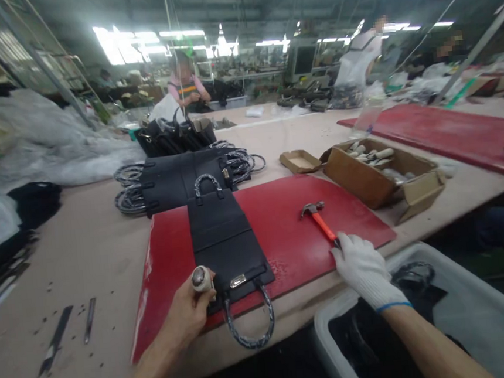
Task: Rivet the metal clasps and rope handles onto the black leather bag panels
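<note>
On the pinkish worktable (102,249), head view shows me a flat black leather-like bag (225,238) with grey-patterned loop handles (253,343), upon a glossy red board (290,218). Bare left hand (187,308) grips a pale round-handled tool (201,279) at the bag's near-left edge; white-gloved right hand (361,262) wraps around an orange-handled claw hammer (323,225). I judge: tool should be straight, bag flat.

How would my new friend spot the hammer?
Start at the nearer red board. At its right front edge, find the white-gloved right hand. The hammer it holds has a metal claw head and orange handle, unlike the black bag nearby.
</note>
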`<state>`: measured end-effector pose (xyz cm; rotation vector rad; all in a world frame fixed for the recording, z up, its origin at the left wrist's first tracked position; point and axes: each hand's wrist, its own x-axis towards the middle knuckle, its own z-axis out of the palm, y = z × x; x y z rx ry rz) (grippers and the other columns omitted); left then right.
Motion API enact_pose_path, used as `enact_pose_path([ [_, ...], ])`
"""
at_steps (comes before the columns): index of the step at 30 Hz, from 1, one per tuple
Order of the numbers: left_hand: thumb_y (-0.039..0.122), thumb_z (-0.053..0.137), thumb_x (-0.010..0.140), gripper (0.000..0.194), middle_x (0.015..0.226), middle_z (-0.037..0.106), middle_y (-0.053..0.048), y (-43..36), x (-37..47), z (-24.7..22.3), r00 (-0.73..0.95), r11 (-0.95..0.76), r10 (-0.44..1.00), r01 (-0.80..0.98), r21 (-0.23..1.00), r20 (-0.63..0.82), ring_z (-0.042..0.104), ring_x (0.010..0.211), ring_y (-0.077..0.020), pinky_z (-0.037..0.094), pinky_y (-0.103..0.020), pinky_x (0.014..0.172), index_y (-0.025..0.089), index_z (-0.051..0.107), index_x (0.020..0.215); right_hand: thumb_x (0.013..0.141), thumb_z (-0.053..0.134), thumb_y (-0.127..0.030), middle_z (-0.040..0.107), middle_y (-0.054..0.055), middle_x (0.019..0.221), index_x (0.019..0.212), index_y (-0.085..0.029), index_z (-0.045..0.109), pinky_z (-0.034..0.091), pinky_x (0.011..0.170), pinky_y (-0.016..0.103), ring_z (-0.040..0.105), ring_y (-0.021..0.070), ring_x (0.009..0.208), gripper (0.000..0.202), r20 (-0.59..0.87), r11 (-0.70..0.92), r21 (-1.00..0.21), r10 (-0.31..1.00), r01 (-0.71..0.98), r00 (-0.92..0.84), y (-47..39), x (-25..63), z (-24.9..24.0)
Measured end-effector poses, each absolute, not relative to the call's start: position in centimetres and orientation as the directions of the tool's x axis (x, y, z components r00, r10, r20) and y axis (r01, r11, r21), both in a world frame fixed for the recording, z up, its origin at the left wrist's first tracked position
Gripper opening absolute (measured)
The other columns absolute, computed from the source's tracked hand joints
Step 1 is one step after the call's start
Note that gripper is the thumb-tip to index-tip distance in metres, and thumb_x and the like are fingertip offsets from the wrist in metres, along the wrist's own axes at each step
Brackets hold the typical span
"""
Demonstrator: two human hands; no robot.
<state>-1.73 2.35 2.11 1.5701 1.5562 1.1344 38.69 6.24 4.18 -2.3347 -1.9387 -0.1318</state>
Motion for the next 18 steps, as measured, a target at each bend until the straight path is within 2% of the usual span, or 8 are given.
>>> enact_pose_path([
  [4, 0.026, 0.066, 0.076, 0.021, 0.088, 0.076, -0.006, 2.5, -1.3, 3.0, -0.044, -0.105, 0.99, 0.425, 0.899, 0.137, 0.071, 0.081, -0.0255, 0.059, -0.037, 0.078, 0.019, 0.074, 0.094, 0.097, 0.033, -0.027, 0.067, 0.025, 0.099, 0.129, -0.005, 0.064, 0.054, 0.066, 0.048, 0.072, 0.0375, 0.076, 0.05, 0.039, -0.243, -0.043, 0.969, 0.969, 0.245, 5.8, 39.2, 4.7],
  [8, 0.018, 0.063, 0.077, 0.014, 0.078, 0.069, -0.003, 2.4, -0.8, 3.1, -0.05, -0.145, 0.982, 0.411, 0.9, 0.181, 0.064, 0.073, -0.0208, 0.055, -0.033, 0.073, 0.018, 0.07, 0.088, 0.089, 0.035, -0.024, 0.067, 0.029, 0.095, 0.13, -0.001, 0.061, 0.053, 0.068, 0.052, 0.072, 0.0405, 0.074, 0.053, 0.0, -0.251, -0.098, 0.968, 0.963, 0.253, 5.6, 39.7, 4.2],
  [10, 0.017, 0.063, 0.077, 0.013, 0.077, 0.068, -0.003, 2.4, -0.7, 2.9, -0.07, -0.157, 0.978, 0.376, 0.913, 0.197, 0.064, 0.073, -0.0208, 0.054, -0.033, 0.072, 0.019, 0.07, 0.088, 0.085, 0.045, -0.034, 0.067, 0.021, 0.082, 0.13, -0.011, 0.062, 0.054, 0.071, 0.053, 0.071, 0.0412, 0.076, 0.054, -0.1, -0.305, -0.289, 0.952, 0.908, 0.288, 5.6, 40.2, 4.2],
  [11, 0.017, 0.064, 0.077, 0.013, 0.077, 0.068, -0.003, 2.4, -0.7, 2.8, -0.075, -0.16, 0.977, 0.356, 0.921, 0.199, 0.063, 0.073, -0.0209, 0.054, -0.032, 0.071, 0.019, 0.07, 0.089, 0.084, 0.047, -0.04, 0.064, 0.016, 0.072, 0.13, -0.016, 0.062, 0.053, 0.067, 0.053, 0.069, 0.0402, 0.07, 0.053, -0.142, -0.342, -0.391, 0.94, 0.854, 0.311, 5.5, 40.2, 4.4],
  [14, 0.018, 0.066, 0.079, 0.015, 0.077, 0.068, -0.002, 2.6, -0.9, 2.6, -0.052, -0.127, 0.987, 0.33, 0.935, 0.153, 0.063, 0.075, -0.0198, 0.054, -0.03, 0.071, 0.018, 0.07, 0.093, 0.089, 0.05, -0.057, 0.041, -0.002, 0.051, 0.126, -0.026, 0.059, 0.041, 0.044, 0.04, 0.048, 0.0266, 0.043, 0.049, -0.24, -0.387, -0.737, 0.916, 0.555, 0.321, 4.2, 38.2, 7.1],
  [15, 0.017, 0.066, 0.08, 0.016, 0.078, 0.068, -0.002, 2.6, -0.9, 2.5, -0.039, -0.101, 0.992, 0.338, 0.936, 0.122, 0.063, 0.075, -0.019, 0.053, -0.029, 0.072, 0.017, 0.07, 0.095, 0.088, 0.055, -0.059, 0.036, -0.007, 0.052, 0.125, -0.026, 0.057, 0.034, 0.04, 0.033, 0.041, 0.0202, 0.038, 0.05, -0.252, -0.347, -0.839, 0.931, 0.418, 0.265, 3.6, 36.9, 8.5],
  [16, 0.017, 0.065, 0.081, 0.016, 0.079, 0.068, -0.002, 2.6, -1.0, 2.4, -0.028, -0.076, 0.995, 0.347, 0.935, 0.091, 0.063, 0.076, -0.0183, 0.053, -0.028, 0.073, 0.017, 0.07, 0.096, 0.087, 0.06, -0.062, 0.039, -0.008, 0.056, 0.124, -0.026, 0.057, 0.03, 0.039, 0.028, 0.038, 0.0156, 0.038, 0.051, -0.236, -0.288, -0.912, 0.951, 0.294, 0.2, 3.0, 35.4, 10.2],
  [18, 0.017, 0.063, 0.083, 0.017, 0.081, 0.068, -0.002, 2.7, -1.2, 2.2, -0.004, -0.043, 0.999, 0.351, 0.936, 0.047, 0.063, 0.078, -0.0175, 0.052, -0.028, 0.074, 0.016, 0.069, 0.099, 0.085, 0.067, -0.066, 0.046, -0.007, 0.061, 0.12, -0.026, 0.059, 0.037, 0.04, 0.026, 0.041, 0.0122, 0.041, 0.054, -0.187, -0.205, -0.963, 0.975, 0.174, 0.117, 2.2, 32.2, 13.6],
])
